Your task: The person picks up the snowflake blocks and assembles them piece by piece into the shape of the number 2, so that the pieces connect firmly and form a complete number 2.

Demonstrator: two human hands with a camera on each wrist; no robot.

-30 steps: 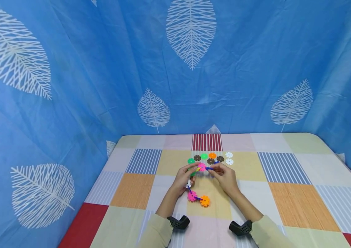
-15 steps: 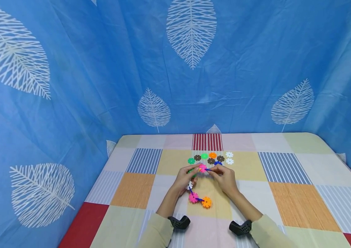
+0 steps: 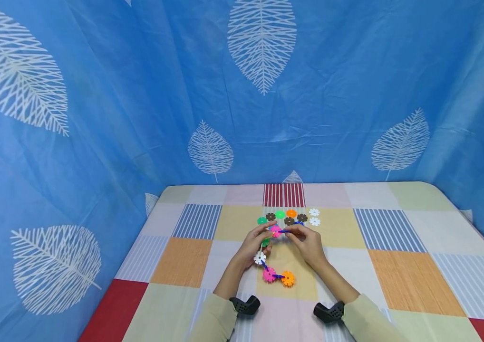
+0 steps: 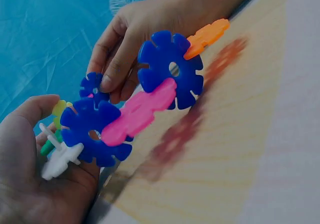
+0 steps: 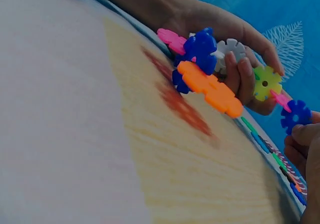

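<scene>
A chain of notched plastic discs hangs from the left hand (image 3: 250, 247), curving down to a white disc (image 3: 260, 258), a pink disc (image 3: 269, 274) and an orange disc (image 3: 287, 279). The left fingers hold its upper part near a yellow disc (image 5: 267, 83) and an upper pink disc (image 3: 275, 231). The right hand (image 3: 309, 244) pinches a small blue disc (image 4: 94, 86) between thumb and fingers, against that pink disc. Larger blue discs (image 4: 96, 133) join the lower pieces in the left wrist view. How deep the pinched disc sits in the pink one is hard to tell.
Behind the hands, loose discs lie in rows: green (image 3: 261, 221), brown (image 3: 270, 216), light green (image 3: 280, 214), orange (image 3: 291, 213), white (image 3: 314, 212) and a partly hidden blue one (image 3: 299, 223). A patchwork cloth (image 3: 208, 194) covers the table; a blue curtain (image 3: 332, 95) surrounds it.
The lower end of the chain has swung slightly to the right, and its white disc shows more fully. Both hands keep their hold, with only small finger movements.
</scene>
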